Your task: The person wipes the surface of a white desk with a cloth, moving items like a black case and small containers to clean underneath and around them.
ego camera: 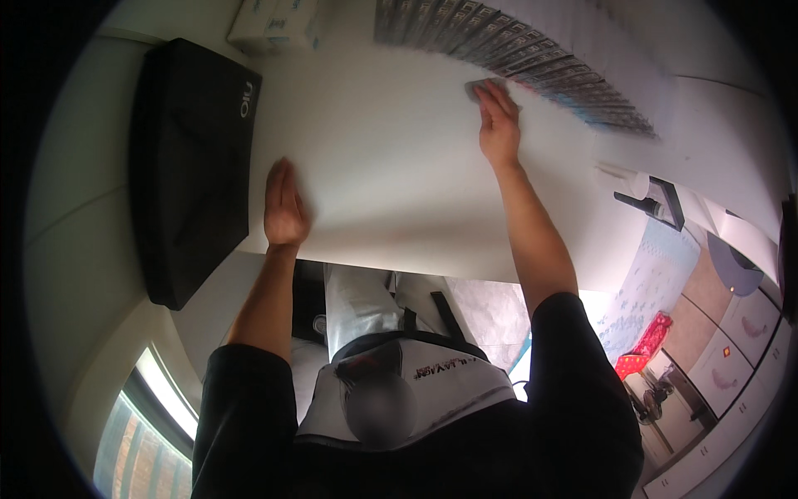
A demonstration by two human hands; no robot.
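Under the fingers of my right hand (500,128) lies a small grey cloth or pad (475,92), pressed on the white tabletop (386,150) near the row of dark packets. My left hand (285,206) rests at the table's left, just right of a black case (199,168); its fingers lie close together and I see nothing in it. How tightly the right fingers grip the grey piece is not plain, as they partly cover it.
A row of dark printed packets (517,53) curves along the far side. A wrapped pack (277,28) stands at the far left. Beyond the table's right end are a black-framed object (667,203), a patterned cloth (654,262) and white drawers (717,436).
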